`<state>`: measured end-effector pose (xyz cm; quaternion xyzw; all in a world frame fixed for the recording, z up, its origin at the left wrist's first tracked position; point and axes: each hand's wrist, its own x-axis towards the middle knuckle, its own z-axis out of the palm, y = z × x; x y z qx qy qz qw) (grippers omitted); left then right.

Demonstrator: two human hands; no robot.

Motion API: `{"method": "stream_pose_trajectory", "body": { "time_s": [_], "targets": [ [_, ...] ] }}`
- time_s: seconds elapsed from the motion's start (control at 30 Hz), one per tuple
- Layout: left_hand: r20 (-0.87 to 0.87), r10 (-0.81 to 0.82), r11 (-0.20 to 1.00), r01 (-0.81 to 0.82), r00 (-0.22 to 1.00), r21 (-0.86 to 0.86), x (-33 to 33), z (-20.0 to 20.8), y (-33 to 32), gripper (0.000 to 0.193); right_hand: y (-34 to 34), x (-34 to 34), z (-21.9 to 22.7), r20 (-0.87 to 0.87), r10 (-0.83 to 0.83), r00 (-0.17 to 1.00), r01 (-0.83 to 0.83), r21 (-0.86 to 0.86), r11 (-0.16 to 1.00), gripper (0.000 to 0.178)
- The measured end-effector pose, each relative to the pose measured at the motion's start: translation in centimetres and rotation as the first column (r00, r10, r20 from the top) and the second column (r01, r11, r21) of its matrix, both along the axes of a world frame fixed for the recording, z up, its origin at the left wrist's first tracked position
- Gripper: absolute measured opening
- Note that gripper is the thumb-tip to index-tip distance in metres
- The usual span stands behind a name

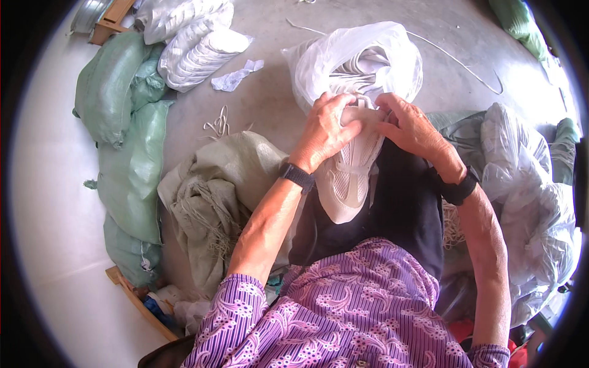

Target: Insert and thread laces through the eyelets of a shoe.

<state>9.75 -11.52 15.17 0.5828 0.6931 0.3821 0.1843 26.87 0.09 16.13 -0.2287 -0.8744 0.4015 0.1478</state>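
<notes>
Pale beige mesh shoe upper sits over the black-trousered lap — left hand pinches its left side, thumb and fingers nearly closed. Right hand curls its fingers at the right edge — can't tell if they're gripping. Translucent white plastic bag just beyond it.

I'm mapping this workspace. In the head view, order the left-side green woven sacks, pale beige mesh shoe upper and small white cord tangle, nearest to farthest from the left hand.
1. Pale beige mesh shoe upper: in the left hand's grip.
2. Small white cord tangle: on the floor, leftward.
3. Left-side green woven sacks: piled farther left.
</notes>
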Motion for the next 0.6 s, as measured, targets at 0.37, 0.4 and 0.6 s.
{"method": "stream_pose_trajectory", "body": {
  "time_s": [0.37,0.4,0.6],
  "targets": [
    [-0.341,0.155,0.987,-0.135,0.927,0.083,2.2,-0.1,0.2,0.032,-1.0,1.3,-0.6,0.084,0.003,0.996,-0.021,0.210,0.977,0.032],
    [-0.342,0.160,0.987,-0.154,0.926,0.047,1.8,-0.2,0.2,0.032,-1.2,1.5,-0.8,0.031,0.034,0.999,-0.041,0.308,0.951,0.032],
    [-0.343,0.153,0.987,-0.157,0.927,0.016,1.7,0.0,0.3,0.026,-1.3,0.9,-0.3,0.121,0.069,0.990,-0.122,0.513,0.850,0.025]
  ]
}}
